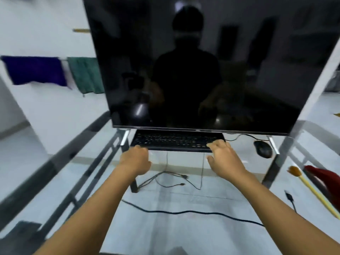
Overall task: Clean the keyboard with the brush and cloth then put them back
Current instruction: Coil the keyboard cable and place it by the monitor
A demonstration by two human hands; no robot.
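A black keyboard [174,139] lies on the glass table [184,227], partly tucked under the big dark monitor [202,70]. My left hand [136,159] is at the keyboard's front left corner, fingers curled at its edge with the fingertips hidden. My right hand [224,157] rests its bent fingers on the keyboard's front right end, thumb spread apart below the edge. A brush [311,188] with brown bristles and a long yellow handle lies at the right edge of the table. A red cloth [323,179] lies right beside it.
A black mouse [263,149] sits right of the keyboard, its cable running back under the monitor. Cables [184,212] show through the glass on the floor. A purple towel [36,70] and a green towel [86,76] hang on a rail at the left.
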